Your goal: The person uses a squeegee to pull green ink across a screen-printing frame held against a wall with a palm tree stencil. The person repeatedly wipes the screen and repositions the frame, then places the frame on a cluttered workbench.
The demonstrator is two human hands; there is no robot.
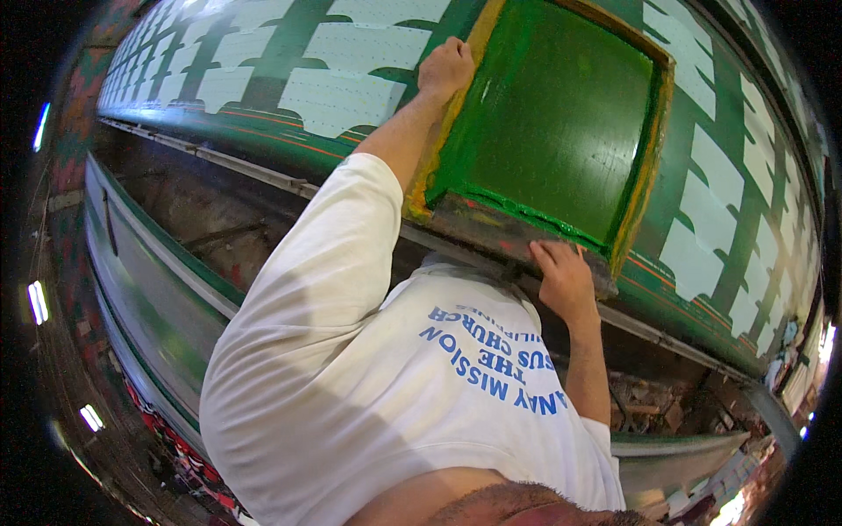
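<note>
A wood-edged screen frame [660,96] with glossy green ink [548,123] lies on a long green printing table. My left hand [445,68] is closed on the frame's left side near the upper part. A dark stained bar [491,228] lies across the frame's near end, with thick green ink along its far edge. My right hand [566,276] grips this bar toward its right end, fingertips on top; what lies under the hand is hidden. My forearms and white T-shirt are below the frame.
The green table [263,83] bears rows of pale cut fabric pieces [351,74] on both sides of the frame and has a rail along its near edge. Another long table [158,263] stands at the lower left. Tube lights show at the far left.
</note>
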